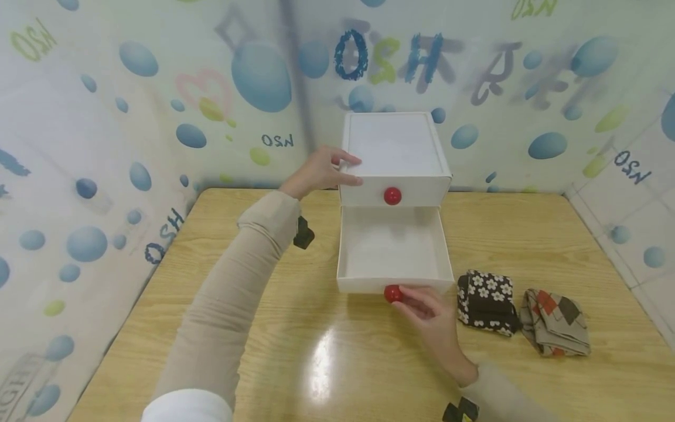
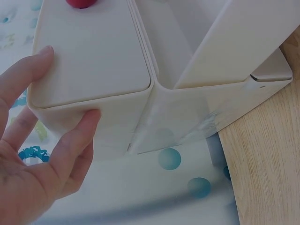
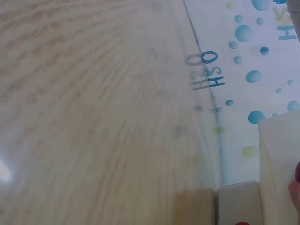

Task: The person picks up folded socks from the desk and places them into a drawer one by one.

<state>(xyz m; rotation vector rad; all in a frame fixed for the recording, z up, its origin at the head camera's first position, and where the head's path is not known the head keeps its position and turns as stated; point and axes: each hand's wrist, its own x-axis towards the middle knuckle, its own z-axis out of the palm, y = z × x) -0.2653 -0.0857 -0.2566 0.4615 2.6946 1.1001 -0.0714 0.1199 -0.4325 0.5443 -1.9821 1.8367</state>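
A white two-drawer cabinet [image 1: 395, 143] stands against the back wall, its lower drawer [image 1: 392, 243] pulled out with a bare inside. My left hand [image 1: 324, 170] grips the cabinet's upper left front corner; in the left wrist view its digits lie against the front and side faces. Between thumb and fingers, my right hand [image 1: 432, 322] pinches the red round knob [image 1: 392, 293] of the lower drawer. The upper drawer [image 1: 364, 192] is closed and has a matching red knob [image 1: 392, 196]. At the right wrist view's edge, only a fingertip and part of a knob show.
To the right of the drawer lie a folded dark cloth with white flowers [image 1: 485, 302] and a folded beige argyle cloth [image 1: 556, 322]. The wooden table [image 1: 295, 340] meets patterned walls at the back and sides.
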